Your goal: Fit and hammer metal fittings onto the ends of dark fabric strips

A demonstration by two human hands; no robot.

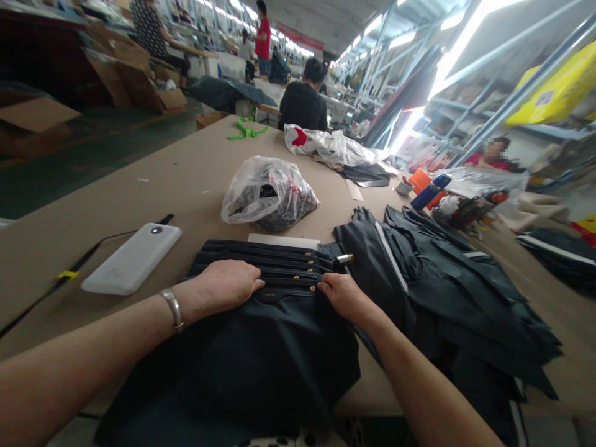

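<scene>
Dark fabric pieces with zippers (pixel 279 264) lie stacked in overlapping rows in front of me, their gold-coloured pulls near the right end. The top piece's dark cloth (pixel 251 366) hangs down over the table's near edge. My left hand (pixel 228 282), with a silver bracelet at the wrist, is closed on the top piece at the left of its zipper. At the zipper's right end, my right hand (pixel 338 295) pinches the same piece near the pull. A small metal object (pixel 344 259) lies just above my right hand. A pale strip (pixel 284 241) shows behind the stack.
On the brown table (pixel 186 186) are a clear plastic bag with dark contents (pixel 274 195), a white power bank (pixel 133 257) with a black cord, and a dark garment pile (pixel 447 279) at right. Beyond sit a blue-capped object (pixel 431 191) and a seated person in black (pixel 305 102).
</scene>
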